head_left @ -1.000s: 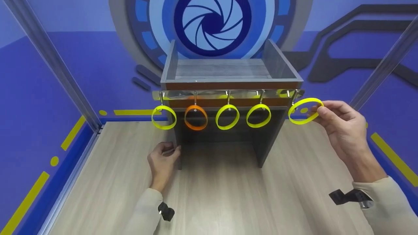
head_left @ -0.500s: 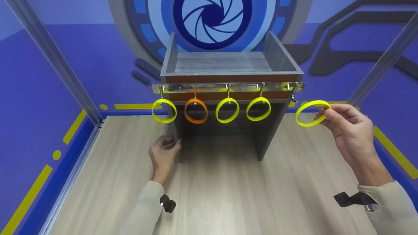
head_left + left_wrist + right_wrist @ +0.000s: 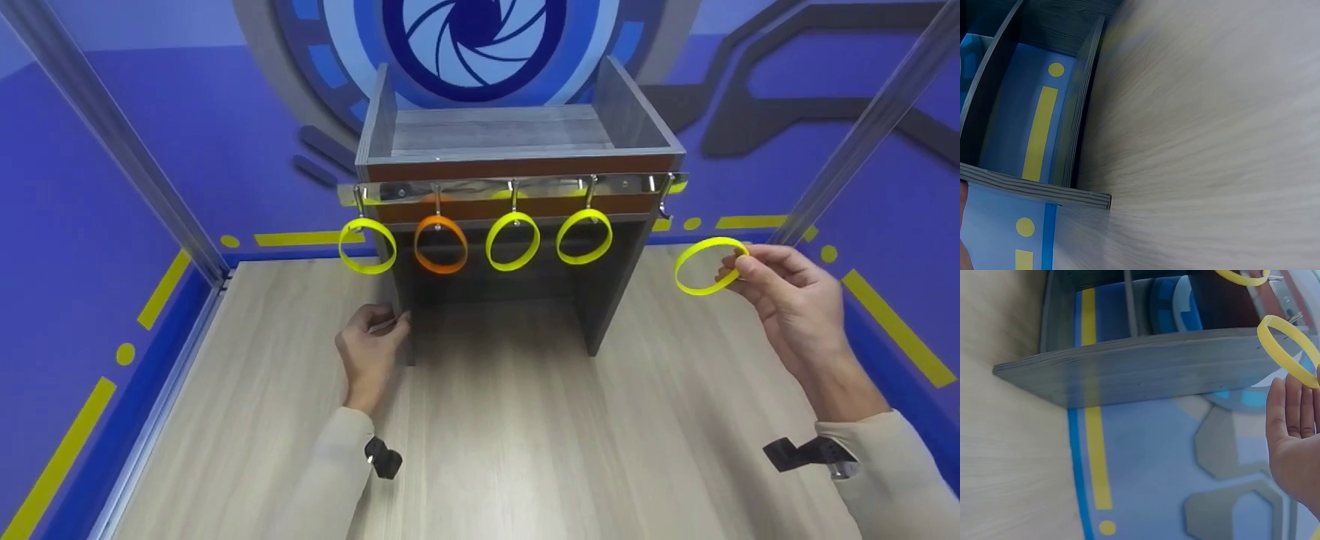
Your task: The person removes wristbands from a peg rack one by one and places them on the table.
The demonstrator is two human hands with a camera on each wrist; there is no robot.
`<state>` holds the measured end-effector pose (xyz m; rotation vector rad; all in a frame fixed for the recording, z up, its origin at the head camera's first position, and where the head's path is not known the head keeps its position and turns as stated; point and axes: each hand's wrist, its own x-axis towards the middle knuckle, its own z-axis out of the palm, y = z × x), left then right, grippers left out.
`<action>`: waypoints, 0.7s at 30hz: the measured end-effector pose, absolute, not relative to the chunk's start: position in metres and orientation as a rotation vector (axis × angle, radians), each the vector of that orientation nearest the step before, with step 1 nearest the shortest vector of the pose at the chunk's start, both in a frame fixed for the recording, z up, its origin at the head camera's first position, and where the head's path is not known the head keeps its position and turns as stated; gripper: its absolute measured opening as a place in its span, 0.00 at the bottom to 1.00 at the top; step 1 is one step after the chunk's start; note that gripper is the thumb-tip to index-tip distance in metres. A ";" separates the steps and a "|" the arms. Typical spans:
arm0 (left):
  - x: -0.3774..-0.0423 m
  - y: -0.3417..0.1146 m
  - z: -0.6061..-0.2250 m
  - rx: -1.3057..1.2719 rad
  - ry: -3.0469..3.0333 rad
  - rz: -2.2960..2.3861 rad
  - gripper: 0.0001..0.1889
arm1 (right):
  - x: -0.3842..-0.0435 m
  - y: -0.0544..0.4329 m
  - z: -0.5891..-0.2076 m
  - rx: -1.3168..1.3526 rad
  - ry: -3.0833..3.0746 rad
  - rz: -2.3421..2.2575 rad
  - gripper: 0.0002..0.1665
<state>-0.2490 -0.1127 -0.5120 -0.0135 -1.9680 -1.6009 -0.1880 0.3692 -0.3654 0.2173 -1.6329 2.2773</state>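
Note:
My right hand (image 3: 802,307) pinches a yellow ring (image 3: 711,291) at its right edge between thumb and fingers. That ring is apart from the rightmost hook (image 3: 665,202), to its right and lower in the head view. On the other hooks of the metal rail (image 3: 472,191) hang an orange ring (image 3: 441,269) and several yellow ones, such as the leftmost ring (image 3: 367,270). My left hand (image 3: 369,356) grips the left side panel of the grey wooden shelf (image 3: 525,159) low down, thumb at its front edge. Only a sliver of it shows in the left wrist view.
The shelf stands on a light wood-grain table (image 3: 510,450) with an open top tray and a dark recess below. Blue printed walls (image 3: 165,127) close in the back and sides, with metal posts (image 3: 142,142) at the corners.
The held yellow ring has come away from the rightmost hook, moving right and down with my right hand. My left hand stays at the shelf's side panel. The head view has shifted slightly.

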 end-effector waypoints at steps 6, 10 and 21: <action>-0.248 -0.111 -0.514 -0.004 -1.948 -1.601 0.09 | -0.193 0.377 -0.387 0.174 -1.671 2.312 0.10; -0.247 -0.110 -0.516 0.001 -1.960 -1.591 0.09 | -0.196 0.382 -0.402 0.153 -1.663 2.380 0.08; -0.247 -0.108 -0.513 0.034 -1.964 -1.583 0.10 | -0.203 0.390 -0.445 0.002 -1.744 2.499 0.05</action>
